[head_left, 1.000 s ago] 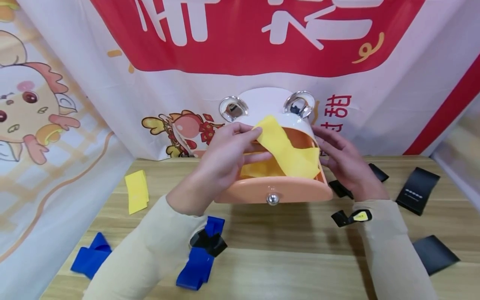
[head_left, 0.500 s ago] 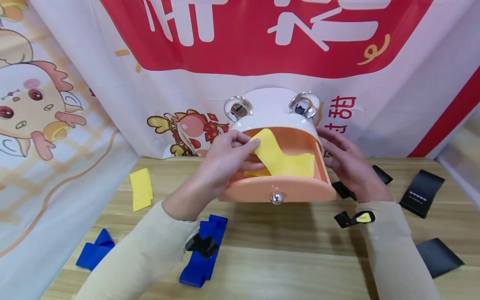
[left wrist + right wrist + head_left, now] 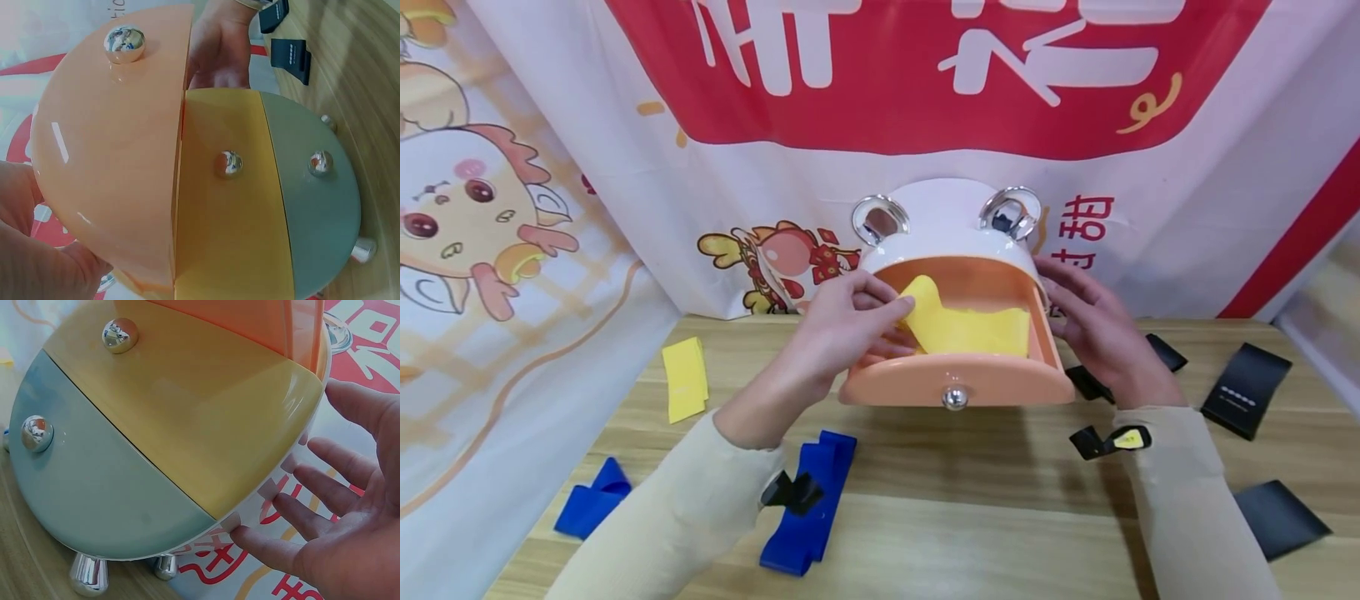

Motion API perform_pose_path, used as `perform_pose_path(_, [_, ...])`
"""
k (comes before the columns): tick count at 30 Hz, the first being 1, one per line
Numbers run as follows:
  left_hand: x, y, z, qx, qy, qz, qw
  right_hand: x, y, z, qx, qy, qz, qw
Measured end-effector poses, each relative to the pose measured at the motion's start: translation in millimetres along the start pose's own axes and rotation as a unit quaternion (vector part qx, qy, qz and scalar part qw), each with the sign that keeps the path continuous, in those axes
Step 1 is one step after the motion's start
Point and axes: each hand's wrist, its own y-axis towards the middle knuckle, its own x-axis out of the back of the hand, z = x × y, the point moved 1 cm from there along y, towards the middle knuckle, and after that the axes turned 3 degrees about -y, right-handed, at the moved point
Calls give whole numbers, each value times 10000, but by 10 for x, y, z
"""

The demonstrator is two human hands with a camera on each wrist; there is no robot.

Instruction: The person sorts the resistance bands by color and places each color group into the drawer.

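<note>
A small rounded cabinet with silver ring ears stands at the back of the table. Its top peach drawer is pulled out; the yellow drawer and green drawer below are closed. Inside the peach drawer lies a flat yellow band, its left end raised. My left hand pinches that end between thumb and fingers, over the drawer's left side. My right hand steadies the cabinet's right side, its extended fingertips touching the wall.
A folded yellow band lies at the left, with blue bands nearer me and a blue piece farther left. Black pouches are spread over the table's right side. A printed cloth hangs close behind the cabinet.
My left hand has lowered the yellow band into the peach drawer, moving slightly down and left. The band's raised end sits lower. My right hand stays against the cabinet.
</note>
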Motion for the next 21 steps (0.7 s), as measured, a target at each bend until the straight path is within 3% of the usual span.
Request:
perform_pose_path(9, [23,-48,29,-617,616,-433,9953,-14,-7,29,-125,-79,-81,9999])
perform_pose_path(15, [5,-60,33,-1066,1259,-741,9835,-17,-8,30,-150,-67,-101,9998])
perform_pose_path(21, [-11,-18,68,-1258,1797,-892,9716,-19,-18,25,-189,-38,-131,9997])
